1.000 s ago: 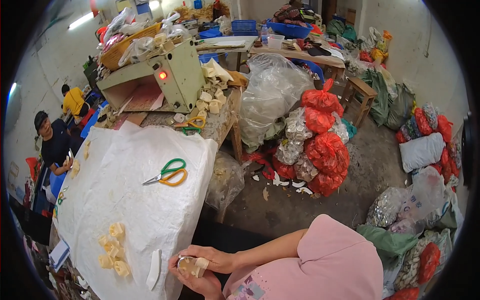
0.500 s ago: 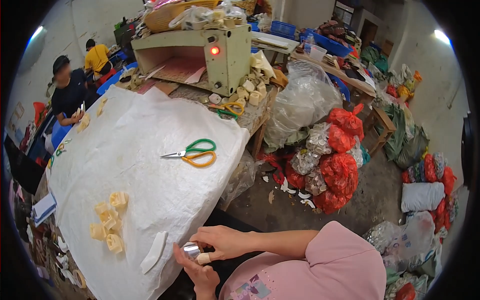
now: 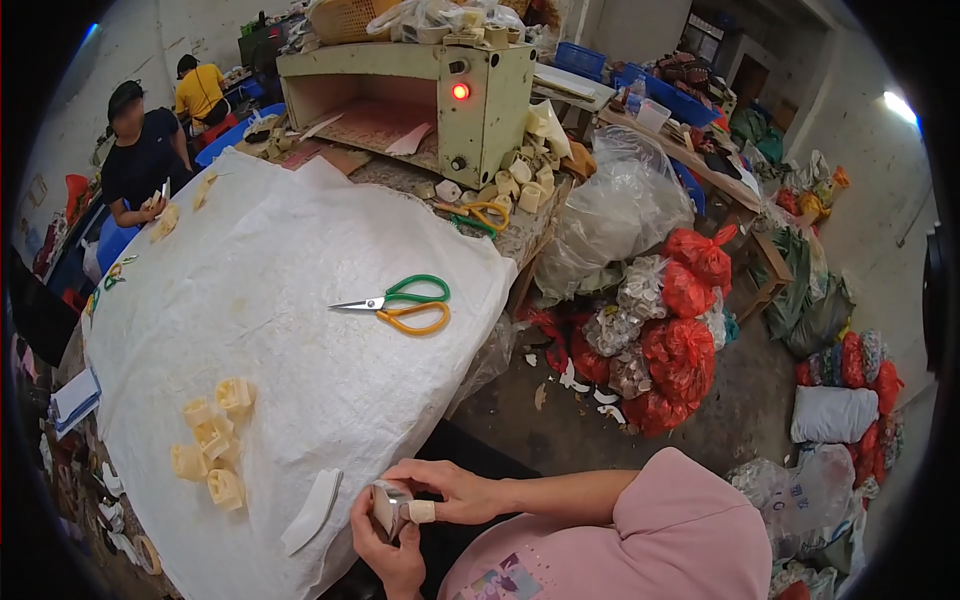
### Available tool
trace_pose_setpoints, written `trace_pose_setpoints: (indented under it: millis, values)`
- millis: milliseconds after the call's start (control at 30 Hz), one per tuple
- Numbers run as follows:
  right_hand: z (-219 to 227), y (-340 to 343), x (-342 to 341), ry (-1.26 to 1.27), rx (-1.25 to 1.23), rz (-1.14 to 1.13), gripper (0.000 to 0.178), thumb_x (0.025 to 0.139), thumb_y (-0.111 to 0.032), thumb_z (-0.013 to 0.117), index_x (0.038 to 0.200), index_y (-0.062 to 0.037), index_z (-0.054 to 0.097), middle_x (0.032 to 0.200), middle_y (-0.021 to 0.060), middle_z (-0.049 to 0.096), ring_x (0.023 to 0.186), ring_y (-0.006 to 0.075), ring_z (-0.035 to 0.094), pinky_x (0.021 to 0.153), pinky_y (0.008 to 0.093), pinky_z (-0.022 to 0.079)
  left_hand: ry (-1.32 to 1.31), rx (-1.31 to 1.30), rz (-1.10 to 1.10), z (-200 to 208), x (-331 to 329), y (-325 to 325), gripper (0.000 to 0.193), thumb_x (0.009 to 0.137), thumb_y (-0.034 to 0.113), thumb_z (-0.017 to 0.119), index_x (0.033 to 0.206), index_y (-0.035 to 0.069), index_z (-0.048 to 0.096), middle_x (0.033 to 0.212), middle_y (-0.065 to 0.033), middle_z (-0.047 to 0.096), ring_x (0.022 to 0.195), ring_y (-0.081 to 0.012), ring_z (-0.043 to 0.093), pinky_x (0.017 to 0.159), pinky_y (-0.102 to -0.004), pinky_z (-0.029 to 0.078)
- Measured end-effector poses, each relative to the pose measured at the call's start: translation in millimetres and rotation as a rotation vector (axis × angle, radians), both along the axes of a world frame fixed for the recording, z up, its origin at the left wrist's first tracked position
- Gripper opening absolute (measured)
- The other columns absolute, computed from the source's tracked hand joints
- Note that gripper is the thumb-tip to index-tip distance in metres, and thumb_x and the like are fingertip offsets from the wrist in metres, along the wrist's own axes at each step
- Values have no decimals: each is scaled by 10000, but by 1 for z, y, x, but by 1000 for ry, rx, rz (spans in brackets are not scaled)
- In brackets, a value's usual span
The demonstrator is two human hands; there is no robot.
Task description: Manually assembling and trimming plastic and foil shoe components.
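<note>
At the near edge of the white-covered table (image 3: 300, 250), both my hands grip a small shiny silver piece with a paler face (image 3: 385, 508); its exact kind is unclear. My left hand (image 3: 388, 552) curls round its left and lower side. From the right, my right hand (image 3: 455, 490) presses on its top, the thumb wrapped in a cream-coloured band (image 3: 421, 511). Just left of my hands lies a curved white strip (image 3: 314, 510). Farther left sit several cream curled pieces (image 3: 214, 437). Scissors with one green and one orange handle (image 3: 405, 302) rest farther up the cloth.
A pale green metal box with a red light (image 3: 485, 120) stands at the far side, with cream pieces (image 3: 520, 175) beside it. Red and clear bags (image 3: 680, 350) are heaped on the floor at right. A co-worker (image 3: 145, 165) sits at the table's far left, holding something small.
The silver piece has turned in my hands and now shows a paler face. My left fingers have gone from stretched to curled around it. The view has shifted slightly.
</note>
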State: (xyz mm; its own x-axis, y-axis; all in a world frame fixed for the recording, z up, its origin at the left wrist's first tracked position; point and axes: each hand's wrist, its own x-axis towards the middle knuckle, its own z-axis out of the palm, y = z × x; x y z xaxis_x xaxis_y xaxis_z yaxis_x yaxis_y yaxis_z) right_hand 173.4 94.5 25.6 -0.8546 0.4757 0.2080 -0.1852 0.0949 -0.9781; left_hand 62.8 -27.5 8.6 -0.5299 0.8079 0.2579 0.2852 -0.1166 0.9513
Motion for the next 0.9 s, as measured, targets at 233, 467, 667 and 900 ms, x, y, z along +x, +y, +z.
trace_pose_setpoints:
  millis: [233,467,667,900]
  values:
    - [-4,4,-3,14,-141,51,344,919,-297,565,1132,-27,545,919,32,562,834,126,530,749,287,448,-38,33,68,18,0,-9,600,714,166,760,1201,-34,472,1091,-130,502,1034,-251,518,912,-343,406]
    - [15,49,-4,-202,-234,261,270,907,-291,586,869,-23,594,793,-11,580,731,72,527,627,262,457,319,-62,-4,43,-4,2,602,591,33,770,1150,13,548,1066,-161,586,960,-353,574,829,-392,476]
    - [19,49,-8,-172,209,379,189,863,-219,622,904,-35,609,787,47,620,708,151,594,622,287,465,357,-69,-14,42,-5,-8,596,551,-14,785,1107,-2,570,1045,-111,557,888,-216,591,752,-300,490]
    - [4,23,-3,-282,58,168,196,904,-208,560,937,-26,624,868,51,642,784,151,606,684,281,468,350,-1,129,21,7,-8,564,509,35,812,992,25,521,854,-99,509,732,-221,537,626,-294,449]
